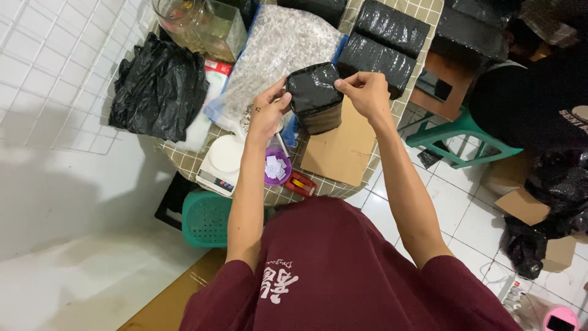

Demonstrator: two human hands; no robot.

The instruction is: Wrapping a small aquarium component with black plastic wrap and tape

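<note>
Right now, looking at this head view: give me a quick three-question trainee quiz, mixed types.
1. True or false: both hands grip the black plastic-wrapped block.
2. What lies right of the white digital scale? A) round purple tub of white slips B) glass jar
3. Fill in: the flat brown ___ sheet lies under the block.

Key: 1 true, left hand and right hand; 2 A; 3 cardboard.

I'm packing at home: tiled floor (441,214), small checked table (422,9), kitchen scale (222,164), wrapped black parcels (383,40).
</note>
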